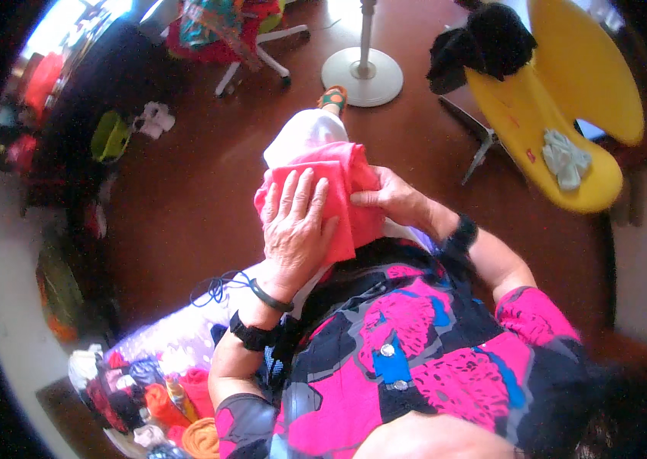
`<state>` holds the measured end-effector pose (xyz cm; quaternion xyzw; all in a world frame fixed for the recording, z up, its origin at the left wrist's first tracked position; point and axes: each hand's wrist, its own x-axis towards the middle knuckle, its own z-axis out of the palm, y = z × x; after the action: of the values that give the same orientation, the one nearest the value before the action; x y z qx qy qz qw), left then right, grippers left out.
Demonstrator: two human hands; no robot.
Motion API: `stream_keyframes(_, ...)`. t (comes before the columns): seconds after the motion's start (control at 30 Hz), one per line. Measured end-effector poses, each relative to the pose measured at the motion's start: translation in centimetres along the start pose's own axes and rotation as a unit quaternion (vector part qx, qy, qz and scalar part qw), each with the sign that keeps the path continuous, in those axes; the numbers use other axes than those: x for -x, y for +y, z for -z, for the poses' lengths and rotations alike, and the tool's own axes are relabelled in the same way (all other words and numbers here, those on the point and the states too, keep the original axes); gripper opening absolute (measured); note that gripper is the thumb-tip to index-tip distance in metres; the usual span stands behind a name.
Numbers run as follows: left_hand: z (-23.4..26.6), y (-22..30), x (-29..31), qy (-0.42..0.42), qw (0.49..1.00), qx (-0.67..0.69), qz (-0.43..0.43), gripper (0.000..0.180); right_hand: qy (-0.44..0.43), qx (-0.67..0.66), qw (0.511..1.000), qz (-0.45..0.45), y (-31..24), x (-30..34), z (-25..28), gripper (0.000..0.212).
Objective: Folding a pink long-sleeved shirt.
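A coral-pink cloth point(344, 200), folded into layers, lies over my lap on white trousers point(309, 135). What kind of garment or towel it is, I cannot tell. My left hand point(295, 226) rests flat on its top layer, fingers stretched out and pointing away from me. At the cloth's right edge, my right hand point(400, 200) grips the fabric, its thumb on top and the other fingers hidden underneath or behind.
Rolled and folded clothes point(159, 402) fill a container at the lower left. Ahead stands a pole with a round white base point(361, 76). At the right, a yellow chair point(537, 130) holds a pale cloth point(566, 159) and a black item point(484, 50).
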<state>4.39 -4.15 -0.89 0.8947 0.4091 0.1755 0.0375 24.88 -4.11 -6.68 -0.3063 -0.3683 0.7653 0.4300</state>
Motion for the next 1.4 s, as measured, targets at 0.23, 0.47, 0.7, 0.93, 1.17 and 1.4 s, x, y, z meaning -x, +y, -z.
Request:
stream_keyframes(0.23,-0.2,1.5,-0.8,0.077,0.986,0.137,0.047,0.056,0.112,0.025,0.99,0.088,-6.1,1.5,-4.8,0.037)
stream_keyframes(0.47,-3.1,4.0,-3.5,0.162,0.938,0.304,0.047,0.054,0.209,-0.001,0.971,0.116,-8.6,4.2,-4.3,0.034)
stream_keyframes(0.7,-4.5,3.3,-2.6,0.162,0.878,0.44,0.093,0.042,0.175,0.048,0.98,0.082,-7.9,2.9,-4.9,0.033)
stream_keyframes(0.93,-0.1,1.4,-0.2,0.07,0.621,0.745,0.233,0.05,0.072,0.044,0.993,0.08,-7.7,-0.1,-8.4,0.045)
stream_keyframes(1.17,1.4,-1.1,3.1,0.192,0.345,0.873,0.285,0.063,-0.094,0.149,0.979,0.104,-5.9,-2.3,-10.7,0.063)
stream_keyframes(1.4,2.5,-1.6,6.1,0.146,0.279,0.896,0.312,0.052,0.067,0.301,0.932,0.192,-5.3,-3.1,-7.9,0.017)
